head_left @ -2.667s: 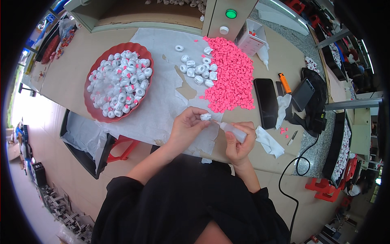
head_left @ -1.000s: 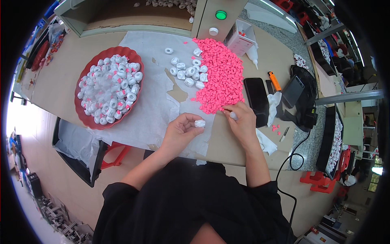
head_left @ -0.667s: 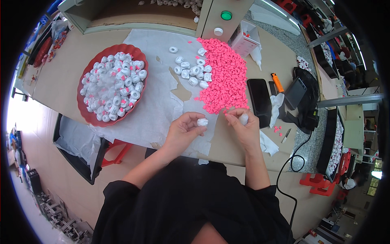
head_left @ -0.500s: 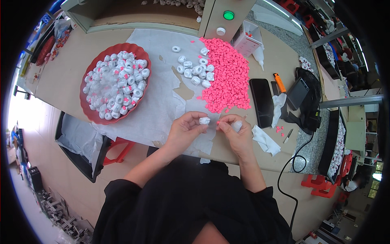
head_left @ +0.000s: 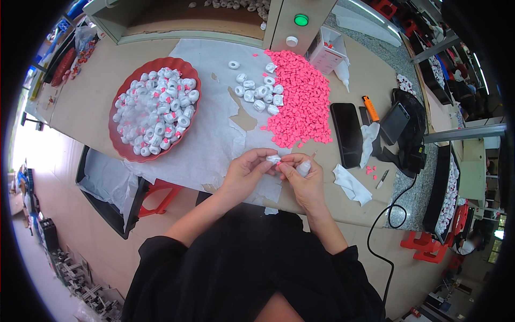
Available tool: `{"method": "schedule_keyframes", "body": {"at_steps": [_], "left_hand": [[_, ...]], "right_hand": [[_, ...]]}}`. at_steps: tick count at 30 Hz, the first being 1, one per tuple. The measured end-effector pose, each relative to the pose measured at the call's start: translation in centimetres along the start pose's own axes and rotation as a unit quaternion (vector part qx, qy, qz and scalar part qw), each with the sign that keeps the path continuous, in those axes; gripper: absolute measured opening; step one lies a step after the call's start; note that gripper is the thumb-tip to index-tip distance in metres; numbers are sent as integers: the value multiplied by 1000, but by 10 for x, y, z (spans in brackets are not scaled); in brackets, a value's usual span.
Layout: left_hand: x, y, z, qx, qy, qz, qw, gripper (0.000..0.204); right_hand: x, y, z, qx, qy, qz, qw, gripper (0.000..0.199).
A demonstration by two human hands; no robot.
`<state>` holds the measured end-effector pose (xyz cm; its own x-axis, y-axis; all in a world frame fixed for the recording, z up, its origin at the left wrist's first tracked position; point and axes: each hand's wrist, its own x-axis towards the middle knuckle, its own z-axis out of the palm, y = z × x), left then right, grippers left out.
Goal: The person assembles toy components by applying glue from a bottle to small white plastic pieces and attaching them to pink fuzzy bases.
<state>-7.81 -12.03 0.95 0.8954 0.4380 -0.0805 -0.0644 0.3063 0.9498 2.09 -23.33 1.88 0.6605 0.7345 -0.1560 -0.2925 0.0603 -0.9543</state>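
My left hand (head_left: 245,173) pinches a small white bead-like piece (head_left: 273,159) between thumb and fingertips. Close against it, my right hand (head_left: 306,182) pinches a tiny pink piece (head_left: 278,166), partly covered by the fingers. A small whitish bottle with a thin tip (head_left: 303,168) is also tucked in the right hand. Beyond both hands spreads a heap of pink pieces (head_left: 300,102). Several loose white bead-like pieces (head_left: 260,92) lie along its left side. A red scalloped bowl (head_left: 117,140) at left is full of white pieces, many with pink bits on them.
Right of the heap lie a black phone (head_left: 346,134), an orange lighter (head_left: 370,108), a white cloth (head_left: 351,185) and a small blade-like tool (head_left: 382,179). A white box (head_left: 326,51) stands behind. A black tray (head_left: 107,185) sits below the table's left edge.
My right hand has moved left, bringing the pink piece up to the white piece in my left hand. The two hands' fingertips now meet.
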Motion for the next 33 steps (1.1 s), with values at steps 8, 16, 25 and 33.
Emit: {"method": "schedule_keyframes", "body": {"at_steps": [8, 16, 25, 33], "left_hand": [[0, 2, 0, 22, -9, 0, 1000, 22], [0, 2, -4, 45, -11, -17, 999, 21], [-1, 4, 1, -7, 12, -24, 1000, 20], [-2, 9, 3, -21, 27, -53, 998, 21]], "right_hand": [[3, -1, -2, -38, -2, 22, 999, 15], [4, -11, 0, -118, -20, 23, 993, 15], [0, -1, 5, -144, 16, -31, 989, 11], [-1, 6, 2, -139, -7, -100, 985, 9]]}}
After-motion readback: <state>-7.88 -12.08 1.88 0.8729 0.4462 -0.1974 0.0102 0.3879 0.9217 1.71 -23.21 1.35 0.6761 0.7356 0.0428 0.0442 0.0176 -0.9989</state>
